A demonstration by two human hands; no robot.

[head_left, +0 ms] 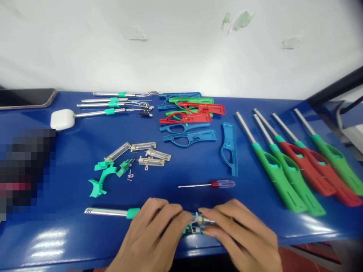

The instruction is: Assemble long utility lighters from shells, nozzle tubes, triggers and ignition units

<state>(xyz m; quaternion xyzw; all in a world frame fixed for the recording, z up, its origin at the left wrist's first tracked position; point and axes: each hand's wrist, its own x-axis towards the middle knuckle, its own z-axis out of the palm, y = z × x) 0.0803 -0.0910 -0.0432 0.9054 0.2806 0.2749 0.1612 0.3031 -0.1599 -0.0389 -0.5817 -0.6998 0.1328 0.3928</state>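
At the front edge of the table, an opened long-neck gas lighter (106,212) lies with its metal tube pointing left and a green collar beside my fingers. My left hand (155,230) is closed around its blue handle shell, covering most of it. The fingers of my right hand (241,230) pinch a see-through fuel tank (205,220) at the shell's right part. White wires and a small black piece show between the hands. Beyond them lies a screwdriver (221,184) with a red and purple handle, its shaft pointing left.
Finished-looking lighters (283,170) lie at the right. Loose handle shells (193,136) are piled at the back middle, with wired metal tubes (113,104) to their left. Fuel tanks (151,162) and green plastic pieces (98,187) sit centre-left, near a white case (62,119) and a phone (28,98).
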